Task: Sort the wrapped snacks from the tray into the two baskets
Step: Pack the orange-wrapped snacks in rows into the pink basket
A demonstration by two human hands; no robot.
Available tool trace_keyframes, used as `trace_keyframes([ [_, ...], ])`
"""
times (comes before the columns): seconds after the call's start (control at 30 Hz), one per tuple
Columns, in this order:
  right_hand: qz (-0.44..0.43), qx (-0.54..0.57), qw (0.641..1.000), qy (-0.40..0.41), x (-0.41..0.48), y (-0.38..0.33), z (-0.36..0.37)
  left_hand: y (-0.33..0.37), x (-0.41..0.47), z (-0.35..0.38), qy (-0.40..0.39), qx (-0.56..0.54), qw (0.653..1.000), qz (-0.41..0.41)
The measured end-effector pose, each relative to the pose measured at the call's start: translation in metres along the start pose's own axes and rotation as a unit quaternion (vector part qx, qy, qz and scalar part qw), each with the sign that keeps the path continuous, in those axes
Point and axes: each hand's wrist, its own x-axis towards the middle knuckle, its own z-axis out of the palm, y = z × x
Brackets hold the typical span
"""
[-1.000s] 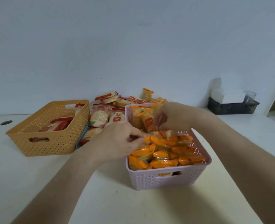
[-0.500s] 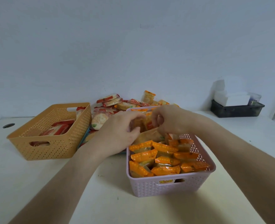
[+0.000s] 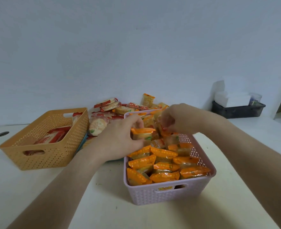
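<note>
My left hand [image 3: 119,138] grips an orange-wrapped snack [image 3: 143,132] over the far end of the lilac basket [image 3: 169,194], mid-counter [image 3: 103,204], I judge because orange ones collect there. My right hand [image 3: 177,119] pinches a second orange wrapper [image 3: 164,131]. Red-wrapped snacks [image 3: 55,136] fill the orange basket [image 3: 42,161] toward the left edge.

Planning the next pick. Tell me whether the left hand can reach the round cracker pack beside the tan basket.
Probably yes, once freed. The left hand grips an orange snack over the pink basket; the round cracker pack lies uncovered on the pile just beside it, nothing between.
</note>
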Motion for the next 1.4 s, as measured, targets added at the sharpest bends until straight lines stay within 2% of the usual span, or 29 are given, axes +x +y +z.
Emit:
trace_keyframes([
  [0.1, 0.002, -0.145, 0.985, -0.096, -0.006, 0.0, 0.012, -0.001, -0.001, -0.001, -0.042, 0.039, 0.998, 0.018],
  [0.2, 0.004, -0.155, 0.982, -0.108, -0.007, -0.001, 0.018, 0.0, 0.001, -0.003, -0.08, 0.072, 0.994, 0.026],
  [0.37, 0.023, -0.111, 0.99, -0.088, -0.007, -0.003, 0.013, -0.002, 0.0, -0.003, -0.103, 0.097, 0.989, 0.05],
  [0.53, 0.009, 0.079, 0.996, 0.041, -0.022, -0.008, -0.006, -0.007, -0.005, 0.004, -0.016, 0.064, 0.993, 0.094],
  [0.67, -0.007, 0.149, 0.986, 0.071, -0.039, -0.022, 0.015, -0.002, -0.012, 0.01, 0.024, 0.042, 0.993, 0.11],
  [0.73, -0.001, 0.146, 0.987, 0.07, -0.043, -0.026, 0.029, 0.004, -0.012, 0.013, 0.0, 0.066, 0.992, 0.103],
  [0.87, -0.004, 0.074, 0.996, 0.051, -0.047, -0.033, 0.04, 0.011, -0.015, 0.012, -0.043, 0.116, 0.989, 0.078],
  [1.0, -0.016, 0.114, 0.993, 0.015, -0.047, -0.033, 0.035, 0.016, -0.01, 0.004, -0.041, 0.108, 0.992, 0.056],
  [1.1, -0.003, 0.165, 0.986, 0.001, -0.044, -0.027, 0.02, 0.022, -0.003, 0.003, -0.032, 0.092, 0.992, 0.08],
  [1.27, -0.006, 0.016, 1.0, 0.019, -0.02, -0.01, -0.003, 0.018, -0.003, 0.014, -0.062, 0.057, 0.994, 0.076],
  [1.33, -0.023, -0.052, 0.998, -0.037, -0.007, -0.008, 0.001, 0.015, -0.003, 0.017, -0.054, 0.038, 0.995, 0.076],
  [1.4, -0.025, -0.164, 0.977, -0.137, 0.005, -0.012, 0.011, 0.014, -0.005, 0.018, -0.045, 0.033, 0.995, 0.077],
])
